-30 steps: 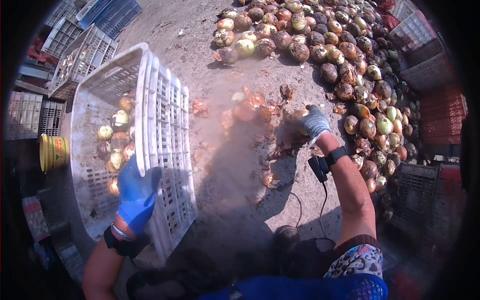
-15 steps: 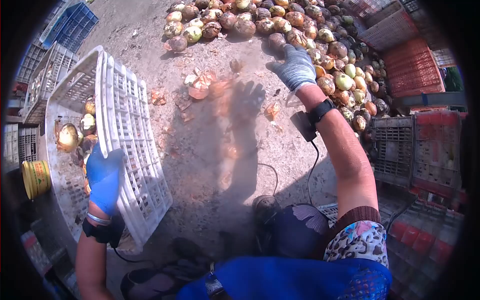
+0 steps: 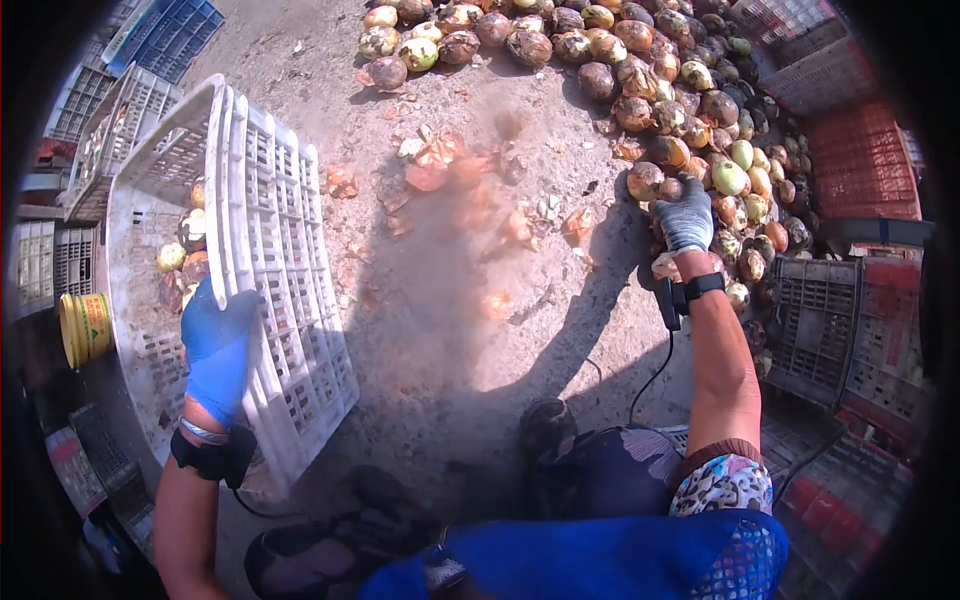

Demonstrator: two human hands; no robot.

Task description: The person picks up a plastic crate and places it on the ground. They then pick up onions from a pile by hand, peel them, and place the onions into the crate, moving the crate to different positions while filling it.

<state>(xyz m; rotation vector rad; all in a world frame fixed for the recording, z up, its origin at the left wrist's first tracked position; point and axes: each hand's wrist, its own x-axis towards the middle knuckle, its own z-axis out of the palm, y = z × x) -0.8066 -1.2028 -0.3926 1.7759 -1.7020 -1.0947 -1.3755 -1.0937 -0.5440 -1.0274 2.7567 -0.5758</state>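
My left hand, in a blue glove, grips the near side of a white plastic crate that stands tilted on the ground. Several onions lie inside the crate. At the right, my right hand, in a grey glove, reaches down to the left edge of a large heap of onions. Its fingers are curled on an onion or just beside it, and are partly hidden by the back of the hand.
Loose onion skins lie on the concrete ground. A yellow bucket and a blue crate are at the left. Red crates and grey crates stand at the right.
My right hand has moved down and right, from spread above the heap's edge to curled at the onions. My left hand still holds the crate. The view has shifted slightly.
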